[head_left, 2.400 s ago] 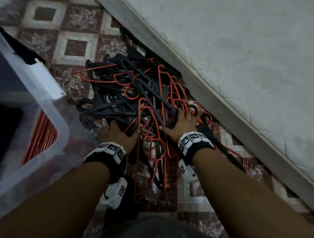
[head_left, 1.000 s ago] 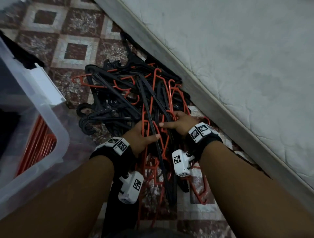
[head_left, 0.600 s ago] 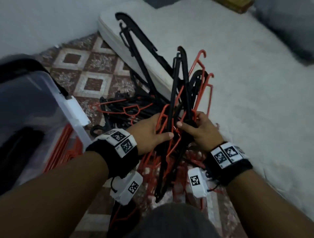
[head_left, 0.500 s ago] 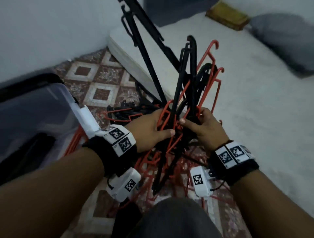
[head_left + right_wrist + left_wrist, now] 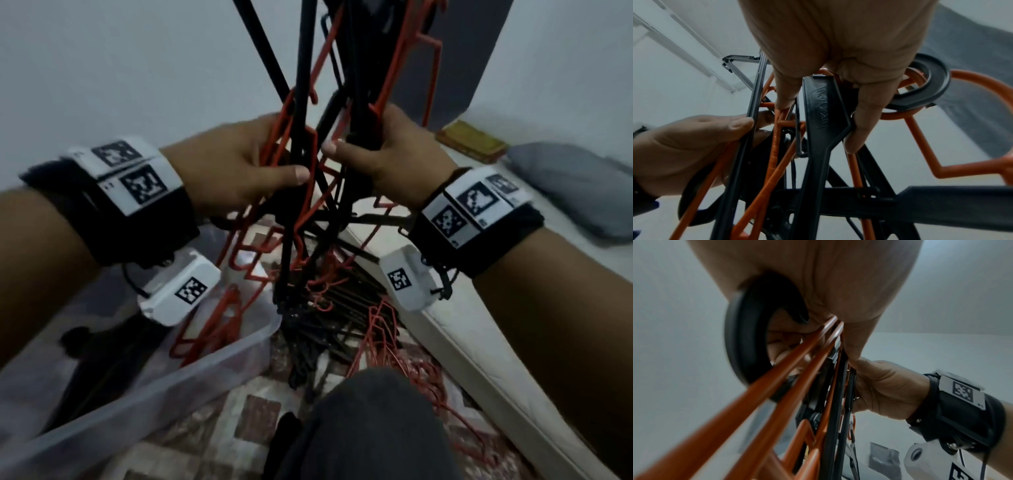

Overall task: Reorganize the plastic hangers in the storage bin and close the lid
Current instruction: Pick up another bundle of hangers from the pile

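Observation:
A tangled bundle of red and black plastic hangers (image 5: 308,85) stands upright, held high in front of me. My left hand (image 5: 236,168) grips its left side, fingers curled round red and black bars (image 5: 818,369). My right hand (image 5: 387,154) grips the right side, fingers wrapped round a black hanger marked "Dry Clean" (image 5: 824,113). More hangers (image 5: 329,308) trail down to a heap on the floor. The clear storage bin (image 5: 219,356) sits at lower left with red hangers (image 5: 212,325) inside. Its lid is out of view.
A white mattress (image 5: 479,359) runs along the right, with a grey pillow (image 5: 575,188) and a yellowish flat object (image 5: 469,140) on it. Patterned floor tiles (image 5: 212,428) lie below. My dark-clad knee (image 5: 373,428) is at bottom centre. A pale wall stands behind.
Both hands gathered a bundle from the floor heap and raised it from floor level to well above the bin. The view tilted up with it.

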Demonstrator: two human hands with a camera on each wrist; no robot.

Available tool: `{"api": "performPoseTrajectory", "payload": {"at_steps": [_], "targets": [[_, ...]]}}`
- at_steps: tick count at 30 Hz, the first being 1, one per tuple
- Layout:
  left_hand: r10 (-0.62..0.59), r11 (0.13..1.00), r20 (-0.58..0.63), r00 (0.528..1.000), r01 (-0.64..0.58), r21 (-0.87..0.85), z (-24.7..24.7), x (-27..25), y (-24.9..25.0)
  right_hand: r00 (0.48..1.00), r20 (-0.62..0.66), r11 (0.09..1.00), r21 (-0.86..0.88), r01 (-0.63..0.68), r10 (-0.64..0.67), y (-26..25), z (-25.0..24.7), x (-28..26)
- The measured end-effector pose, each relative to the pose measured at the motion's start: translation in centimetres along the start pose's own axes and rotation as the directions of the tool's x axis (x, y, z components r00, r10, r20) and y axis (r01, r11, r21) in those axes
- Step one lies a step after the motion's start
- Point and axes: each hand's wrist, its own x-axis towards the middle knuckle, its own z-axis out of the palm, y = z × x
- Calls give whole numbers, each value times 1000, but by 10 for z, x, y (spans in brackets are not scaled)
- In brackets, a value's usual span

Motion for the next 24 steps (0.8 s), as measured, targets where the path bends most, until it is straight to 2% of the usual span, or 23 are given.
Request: {"api": "performPoseTrajectory", "payload": {"at_steps": [6, 11, 14, 19, 24], "targets": [[-103, 990, -122, 987, 114, 82, -93, -74, -6, 991, 35, 989, 78, 124, -127, -102, 46, 19], [-255, 953, -187, 949, 280, 120, -129, -144, -49, 961, 228, 957, 277, 89, -155, -154, 130, 27], [-354, 909, -219, 909, 390, 149, -124, -175, -89, 930, 326, 951, 302, 66, -168, -158, 189, 25], [-462, 835, -241, 853, 510, 207, -84, -204, -168, 862, 472, 951, 309, 32, -182, -131, 280, 25], [-565, 798, -204, 799, 592, 107, -40, -219, -240, 793, 577, 948, 317, -1, -192, -101, 355, 29]]}}
